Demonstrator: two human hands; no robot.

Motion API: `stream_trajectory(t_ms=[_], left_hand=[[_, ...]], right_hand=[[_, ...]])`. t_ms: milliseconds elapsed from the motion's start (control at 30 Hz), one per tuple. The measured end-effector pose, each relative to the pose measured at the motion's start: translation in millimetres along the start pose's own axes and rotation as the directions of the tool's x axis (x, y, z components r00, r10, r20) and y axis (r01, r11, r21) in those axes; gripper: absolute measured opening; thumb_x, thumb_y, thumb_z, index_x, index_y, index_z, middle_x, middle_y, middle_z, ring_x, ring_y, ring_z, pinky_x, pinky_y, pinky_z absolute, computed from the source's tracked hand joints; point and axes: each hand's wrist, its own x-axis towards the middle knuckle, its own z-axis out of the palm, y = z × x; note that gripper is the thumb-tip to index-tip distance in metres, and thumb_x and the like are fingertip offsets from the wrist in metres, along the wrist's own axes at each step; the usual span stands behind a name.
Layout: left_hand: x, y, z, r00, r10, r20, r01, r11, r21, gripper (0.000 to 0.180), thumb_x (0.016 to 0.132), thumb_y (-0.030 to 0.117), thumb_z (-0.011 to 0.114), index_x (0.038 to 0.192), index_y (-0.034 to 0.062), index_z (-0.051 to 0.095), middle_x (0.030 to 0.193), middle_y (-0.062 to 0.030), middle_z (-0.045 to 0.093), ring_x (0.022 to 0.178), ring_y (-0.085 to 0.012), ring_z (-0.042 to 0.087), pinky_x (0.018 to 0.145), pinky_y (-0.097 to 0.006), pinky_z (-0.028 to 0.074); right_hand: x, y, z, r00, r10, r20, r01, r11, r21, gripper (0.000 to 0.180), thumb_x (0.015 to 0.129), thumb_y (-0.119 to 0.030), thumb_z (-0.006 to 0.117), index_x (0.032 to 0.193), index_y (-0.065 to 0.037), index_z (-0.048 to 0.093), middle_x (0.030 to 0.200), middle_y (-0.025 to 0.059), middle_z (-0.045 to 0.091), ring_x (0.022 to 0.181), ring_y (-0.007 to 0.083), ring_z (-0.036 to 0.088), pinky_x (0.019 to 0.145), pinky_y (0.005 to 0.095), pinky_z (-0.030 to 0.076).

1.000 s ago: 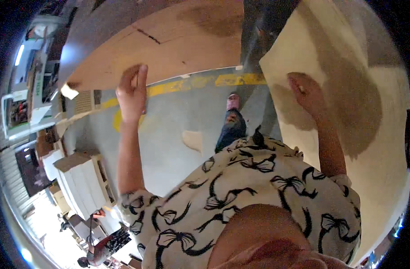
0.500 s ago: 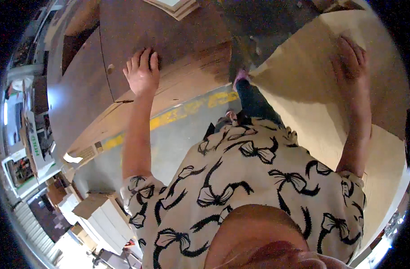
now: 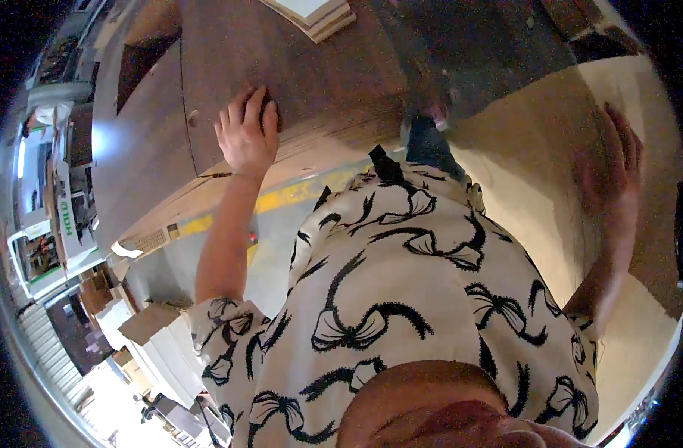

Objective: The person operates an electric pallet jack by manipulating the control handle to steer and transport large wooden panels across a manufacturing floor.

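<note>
Brown wooden panel (image 3: 297,82) under left hand (image 3: 248,134), fingers spread flat, now nearer than before; right hand (image 3: 618,160) open flat on pale board (image 3: 535,172), unchanged.

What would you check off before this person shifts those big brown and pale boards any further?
1. Left hand flat on the dark brown board, fingers spread: ok.
2. Right hand pressed on the pale board: ok, though blurred.
3. Firm grip on either board: cannot tell; both palms lie on faces, no edge is clasped.
4. Feet out from under the boards: cannot tell; only one shoe shows, close to the brown board's lower edge.
5. Stack of light panels beyond the brown board staying put: cannot tell.
6. Floor by the yellow line free to step on: ok.
</note>
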Motion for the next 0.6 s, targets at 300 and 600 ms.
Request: stream_trajectory(t_ms=[300, 600], left_hand=[[3.9, -1.9, 1.5, 0.997, -0.017, 0.077, 0.022, 0.998, -0.064, 0.026, 0.084, 0.025, 0.056, 0.106, 0.0127, 0.061, 0.108, -0.0076, 0.056, 0.098, -0.0289, 0.052, 0.08, -0.041, 0.04], [-0.8, 0.7, 4.7, 0.994, -0.008, 0.107, 0.015, 0.998, -0.067, 0.029, 0.083, 0.028, 0.057, 0.107, 0.0122, 0.06, 0.111, -0.008, 0.055, 0.097, -0.0301, 0.052, 0.085, -0.044, 0.039]], right_hand=[[6.4, -15.5, -21.3, 0.993, 0.051, 0.106, -0.045, 0.997, -0.056, 0.058, 0.075, -0.015, 0.063, 0.129, -0.009, 0.044, 0.133, 0.0111, 0.043, 0.121, 0.0319, 0.04, 0.102, 0.0421, 0.031], [4.7, -23.1, -18.7, 0.98, 0.13, 0.153, -0.119, 0.99, -0.075, 0.061, 0.071, -0.01, 0.066, 0.129, -0.009, 0.044, 0.135, 0.0112, 0.041, 0.122, 0.0315, 0.039, 0.101, 0.0426, 0.031]])
